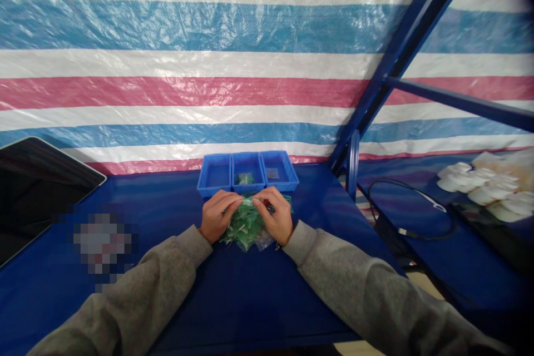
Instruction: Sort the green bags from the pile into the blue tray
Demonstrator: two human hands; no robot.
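My left hand point(217, 214) and my right hand point(275, 216) meet over a pile of small green plastic bags point(245, 229) on the blue table. Fingers of both are closed in a pinch on the top edge of a small green-tinted plastic bag point(247, 201), one hand at each side. It blends into the pile below, so its lower part is hard to make out. A small clear bag point(263, 240) lies by the pile's right edge, partly under my right hand.
Behind my hands stand three joined blue bins: the left bin point(215, 171), the middle bin point(247, 161) with green bags, and the right bin point(280, 163) with a small clear packet. A dark screen point(37, 189) is at left. A blue metal post point(375, 83) and cable point(429, 236) are right.
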